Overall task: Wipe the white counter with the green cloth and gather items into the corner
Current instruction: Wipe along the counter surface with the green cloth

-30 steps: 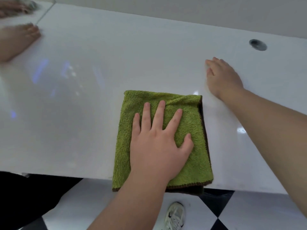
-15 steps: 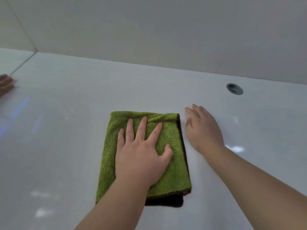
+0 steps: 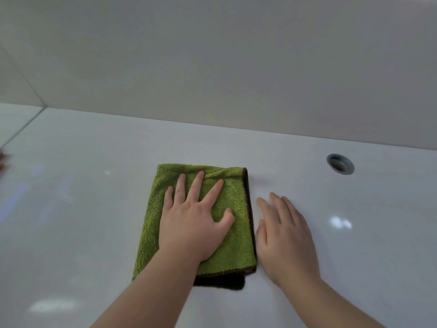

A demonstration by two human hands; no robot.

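Note:
A folded green cloth [image 3: 236,245] with a dark brown edge lies flat on the glossy white counter [image 3: 94,221], near the middle of the view. My left hand [image 3: 194,223] presses on top of it with fingers spread and straight. Flat on the bare counter just right of the cloth's brown edge lies my right hand [image 3: 283,235], fingers straight and pointing away from me. Neither hand holds anything.
A round grey metal hole fitting [image 3: 340,163] sits in the counter at the back right. A pale wall [image 3: 212,67] rises behind the counter. At the far left edge a reflected hand [image 3: 2,159] shows in a glossy side panel.
The cloth and my left hand have slid away from the near edge toward the wall. My right hand has drawn in from the right to just beside the cloth. The view has tilted up.

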